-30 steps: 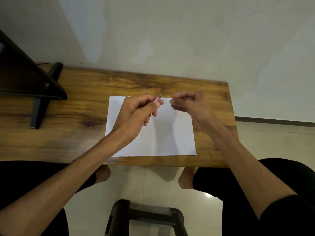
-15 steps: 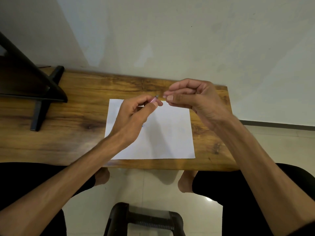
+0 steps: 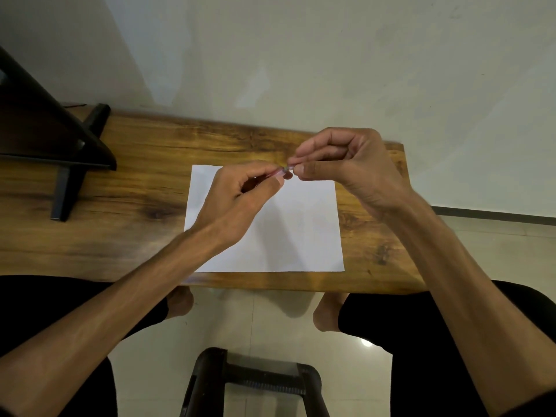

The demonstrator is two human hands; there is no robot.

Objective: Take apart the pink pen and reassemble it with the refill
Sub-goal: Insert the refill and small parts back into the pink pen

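Observation:
My left hand (image 3: 237,203) grips the pink pen (image 3: 278,173), most of whose barrel is hidden inside my fist; only its pink end with a small grey tip shows past my thumb. My right hand (image 3: 349,167) pinches that grey tip between thumb and forefinger, touching the pen's end. Both hands hover above the far edge of a white sheet of paper (image 3: 301,230). The refill cannot be made out.
The paper lies on a wooden table (image 3: 120,206) set against a pale wall. A dark stand (image 3: 60,145) with a black foot occupies the table's far left. Below the near edge are my knees, feet and a black stool (image 3: 255,383).
My right hand moved left from a gap apart until its fingertips closed on the pen's tip. My left hand kept the pen nearly still.

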